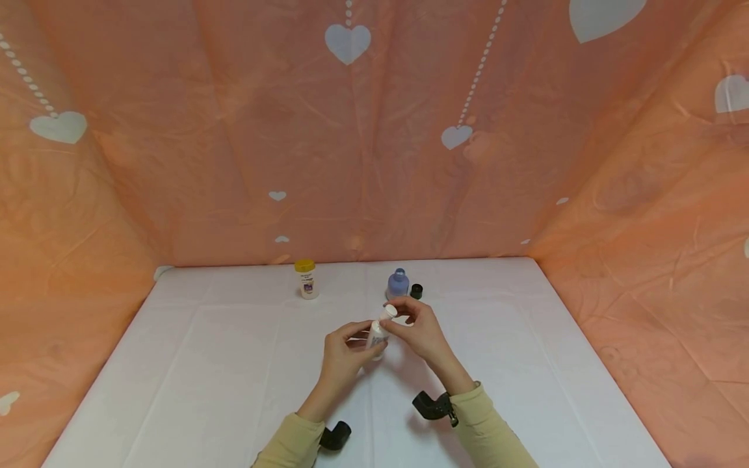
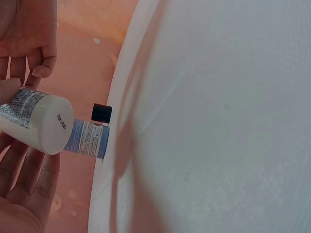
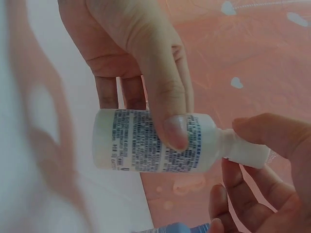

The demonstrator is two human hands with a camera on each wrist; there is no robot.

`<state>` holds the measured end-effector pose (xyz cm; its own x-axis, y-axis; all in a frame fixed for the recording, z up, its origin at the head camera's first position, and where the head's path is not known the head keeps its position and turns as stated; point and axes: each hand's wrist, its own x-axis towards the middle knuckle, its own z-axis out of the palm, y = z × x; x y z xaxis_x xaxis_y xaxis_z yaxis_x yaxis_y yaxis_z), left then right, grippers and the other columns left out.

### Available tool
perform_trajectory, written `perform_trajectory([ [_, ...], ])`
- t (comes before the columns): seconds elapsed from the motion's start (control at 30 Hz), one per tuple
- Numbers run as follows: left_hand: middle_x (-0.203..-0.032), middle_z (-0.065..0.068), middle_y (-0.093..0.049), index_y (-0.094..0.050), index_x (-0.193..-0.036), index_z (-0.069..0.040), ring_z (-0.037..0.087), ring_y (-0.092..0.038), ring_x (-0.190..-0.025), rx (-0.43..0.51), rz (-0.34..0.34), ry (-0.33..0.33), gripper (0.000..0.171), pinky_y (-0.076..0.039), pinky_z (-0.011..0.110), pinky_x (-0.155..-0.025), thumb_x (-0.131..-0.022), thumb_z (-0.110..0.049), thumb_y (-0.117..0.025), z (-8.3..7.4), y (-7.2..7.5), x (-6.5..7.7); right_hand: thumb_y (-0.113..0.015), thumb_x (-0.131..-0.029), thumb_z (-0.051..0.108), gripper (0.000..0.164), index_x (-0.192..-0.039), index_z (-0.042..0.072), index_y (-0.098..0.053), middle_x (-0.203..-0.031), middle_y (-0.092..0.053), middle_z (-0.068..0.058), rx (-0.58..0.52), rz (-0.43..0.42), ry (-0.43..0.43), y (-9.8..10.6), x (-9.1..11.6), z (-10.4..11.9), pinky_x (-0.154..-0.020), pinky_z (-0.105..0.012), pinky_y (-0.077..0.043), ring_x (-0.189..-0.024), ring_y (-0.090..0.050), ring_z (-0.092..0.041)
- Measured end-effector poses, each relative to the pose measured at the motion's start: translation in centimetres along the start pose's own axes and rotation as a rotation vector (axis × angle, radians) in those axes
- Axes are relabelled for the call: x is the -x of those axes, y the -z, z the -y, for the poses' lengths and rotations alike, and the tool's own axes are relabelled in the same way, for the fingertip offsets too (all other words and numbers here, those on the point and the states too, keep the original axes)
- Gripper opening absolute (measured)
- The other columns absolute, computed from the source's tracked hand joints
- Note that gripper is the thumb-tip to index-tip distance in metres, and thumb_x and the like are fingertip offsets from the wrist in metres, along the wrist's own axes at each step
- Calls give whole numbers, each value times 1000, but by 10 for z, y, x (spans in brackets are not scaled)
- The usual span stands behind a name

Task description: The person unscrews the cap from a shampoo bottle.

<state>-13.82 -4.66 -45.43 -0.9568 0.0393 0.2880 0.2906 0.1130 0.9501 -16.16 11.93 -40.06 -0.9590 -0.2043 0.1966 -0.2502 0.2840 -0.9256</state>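
My left hand (image 1: 342, 357) grips a small white bottle (image 1: 377, 333) around its body, thumb across the printed label. The bottle leans in the head view, its top toward the upper right. At its neck, my right hand (image 1: 424, 333) pinches a white cap (image 1: 390, 312) between thumb and fingers. In the right wrist view the bottle (image 3: 146, 141) lies sideways across the picture, with the cap (image 3: 249, 153) at its narrow end. The left wrist view shows the rounded bottom (image 2: 57, 124) of the bottle, marked with small dark print.
Behind the hands stand a blue bottle (image 1: 398, 285) and, beside it, a black cap (image 1: 417, 291). A white jar with a yellow lid (image 1: 305, 266) is at the back left. The white table (image 1: 234, 377) meets orange heart-print sheeting (image 1: 351, 162) at the back and sides.
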Motion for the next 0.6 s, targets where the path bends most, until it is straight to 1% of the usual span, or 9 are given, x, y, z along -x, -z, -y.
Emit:
perform_trajectory([
  [0.03, -103, 16, -67, -69, -111, 3, 37, -65, -89, 4, 0, 0, 40, -57, 29, -72, -73, 0, -81, 0, 0, 0, -75, -80, 1, 29, -108, -3, -66, -99, -67, -14, -1, -1, 2, 1, 0, 0, -79, -54, -40, -93, -59, -29],
  [0.13, -103, 17, -67, -68, -110, 4, 38, -65, -89, 14, -1, -3, 40, -57, 30, -72, -73, 1, -81, 1, 0, -1, -75, -80, 0, 29, -107, -3, -67, -99, -68, -14, 4, 3, 4, 3, 0, 2, -78, -51, -41, -92, -59, -28],
  [0.2, -103, 16, -67, -69, -110, 4, 38, -65, -88, 16, -2, -3, 39, -57, 30, -72, -73, 1, -81, 1, 1, -1, -75, -80, -1, 29, -107, -4, -67, -100, -68, -15, 0, 11, 7, 4, 0, 2, -77, -46, -42, -92, -59, -28],
  [0.33, -103, 17, -67, -69, -110, 3, 36, -65, -88, 12, -4, -4, 39, -58, 31, -73, -73, 2, -81, 0, 1, -1, -74, -80, -1, 28, -107, -5, -66, -99, -69, -17, -23, 31, 5, 7, 0, 2, -74, -34, -42, -92, -60, -28],
  [0.4, -103, 17, -67, -69, -110, 3, 36, -65, -88, 13, -7, 0, 39, -57, 32, -73, -73, 2, -81, 0, 2, -1, -74, -80, -2, 27, -106, -6, -66, -99, -69, -18, -36, 39, 2, 9, 0, 1, -73, -31, -41, -92, -60, -28],
  [0.5, -104, 17, -67, -68, -110, 3, 36, -65, -88, 17, -7, 7, 39, -57, 30, -73, -73, 2, -81, -2, 2, -2, -74, -80, -3, 26, -104, -7, -66, -97, -69, -19, -48, 48, 6, 11, 0, 0, -71, -30, -41, -91, -61, -29],
  [0.6, -104, 17, -67, -68, -110, 3, 36, -65, -89, 22, -4, 14, 39, -57, 28, -73, -73, 2, -81, -3, 2, -2, -75, -79, -4, 25, -102, -6, -65, -96, -70, -19, -38, 48, 11, 12, -1, -1, -72, -31, -42, -92, -62, -29],
])
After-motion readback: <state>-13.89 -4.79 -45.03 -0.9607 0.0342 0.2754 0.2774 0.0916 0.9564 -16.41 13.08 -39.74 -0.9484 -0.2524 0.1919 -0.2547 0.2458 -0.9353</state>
